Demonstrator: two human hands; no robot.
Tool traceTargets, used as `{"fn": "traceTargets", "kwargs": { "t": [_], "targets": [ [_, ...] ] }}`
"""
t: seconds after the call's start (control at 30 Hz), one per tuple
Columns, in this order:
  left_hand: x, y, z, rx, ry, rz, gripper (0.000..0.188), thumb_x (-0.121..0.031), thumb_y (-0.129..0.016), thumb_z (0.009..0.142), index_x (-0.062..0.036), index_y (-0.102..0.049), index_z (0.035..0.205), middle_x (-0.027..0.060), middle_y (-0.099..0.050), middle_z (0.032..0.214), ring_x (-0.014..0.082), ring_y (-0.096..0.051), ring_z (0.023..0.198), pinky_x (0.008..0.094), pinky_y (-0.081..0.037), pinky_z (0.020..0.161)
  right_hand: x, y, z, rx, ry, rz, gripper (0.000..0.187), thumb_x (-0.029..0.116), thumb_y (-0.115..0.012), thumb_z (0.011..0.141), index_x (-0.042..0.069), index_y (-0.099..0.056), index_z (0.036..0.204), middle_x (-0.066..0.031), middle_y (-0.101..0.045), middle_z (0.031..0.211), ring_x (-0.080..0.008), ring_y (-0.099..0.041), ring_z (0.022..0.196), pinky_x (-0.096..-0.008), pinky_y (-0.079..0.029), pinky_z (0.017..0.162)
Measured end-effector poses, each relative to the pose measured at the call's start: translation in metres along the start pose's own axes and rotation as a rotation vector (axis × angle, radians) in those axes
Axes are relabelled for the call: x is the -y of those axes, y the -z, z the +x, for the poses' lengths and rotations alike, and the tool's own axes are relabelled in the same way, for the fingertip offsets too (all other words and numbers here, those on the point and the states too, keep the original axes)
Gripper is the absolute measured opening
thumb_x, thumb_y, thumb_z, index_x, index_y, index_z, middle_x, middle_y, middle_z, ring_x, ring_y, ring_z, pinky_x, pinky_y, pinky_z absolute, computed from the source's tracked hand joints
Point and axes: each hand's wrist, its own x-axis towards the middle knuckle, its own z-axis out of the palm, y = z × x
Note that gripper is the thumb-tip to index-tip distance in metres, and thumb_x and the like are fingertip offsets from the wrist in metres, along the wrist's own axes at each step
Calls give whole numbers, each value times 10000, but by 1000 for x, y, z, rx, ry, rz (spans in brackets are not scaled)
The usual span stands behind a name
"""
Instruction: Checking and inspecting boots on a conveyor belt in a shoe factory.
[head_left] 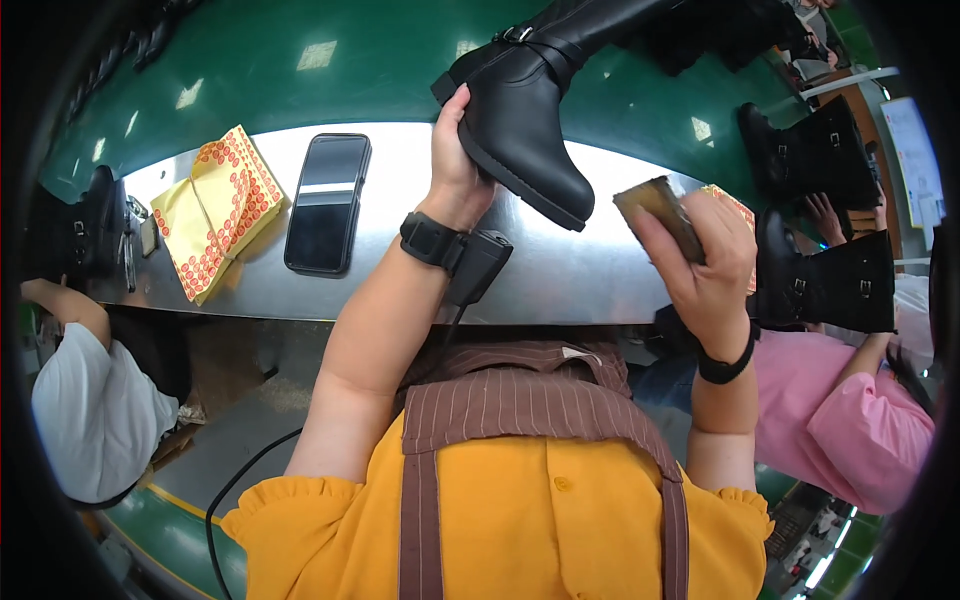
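A black ankle-buckle boot (525,130) hangs tilted over the metal tabletop, its toe pointing down toward me and its shaft running up out of view. My left hand (462,165) is closed around its sole near the heel, the thumb along the edge; the other fingers are hidden underneath. To the right of the toe, my right hand (712,255) pinches a brown, worn-looking rectangular block (655,210) between thumb and fingers. The block and the boot are apart. A black device is strapped at my left wrist.
A black phone (327,205) lies left of my forearm, beside a stack of yellow papers with red print (220,215). Black boots (825,280) stand at the right near a co-worker in pink (850,410). Another person in white (100,410) sits at the left. A green surface (380,60) stretches beyond.
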Motion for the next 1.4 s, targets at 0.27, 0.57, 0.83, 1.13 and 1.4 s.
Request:
{"fn": "traceTargets", "kwargs": {
  "t": [0.27,0.57,0.83,1.13,1.4],
  "targets": [
    [-8,1,-2,79,75,-108,469,-351,-345,997,5,-536,1235,170,-631,1136,266,-641,1006,385,-533,885,-19,7,-10,317,31,-26,249,255,-721,806,47,-608,729,-96,-553,609,-289,-563,591,-379,-399,573],
    [-19,-4,-14,281,418,-486,474,-266,-540,949,124,-462,1206,271,-556,1097,384,-622,1003,397,-565,888,-134,-57,-119,283,-633,-79,406,303,-741,805,-52,-629,966,-174,-566,998,-356,-569,923,-426,-463,784],
    [-23,3,-3,609,723,-594,508,-286,-661,890,31,-352,1139,126,-493,989,231,-547,1016,366,-454,1012,-97,-45,-96,-122,-441,-221,281,157,-753,777,38,-634,1001,-113,-570,922,-278,-574,857,-360,-464,731],
    [-6,2,-9,373,49,-94,410,-302,-517,976,79,-543,1126,206,-596,1067,338,-641,965,381,-581,815,-29,-62,-53,380,-667,1317,461,433,-472,998,4,-622,1079,-33,-635,775,-95,-586,648,-232,-462,620],
    [17,-17,-17,296,329,107,659,-550,-296,1003,-77,-334,1460,129,-449,1436,247,-501,1261,391,-377,1091,-14,-76,-36,122,-1014,1768,476,258,-560,957,-63,-471,1297,-104,-601,1188,-136,-593,1045,-274,-463,930]
  ]
}}
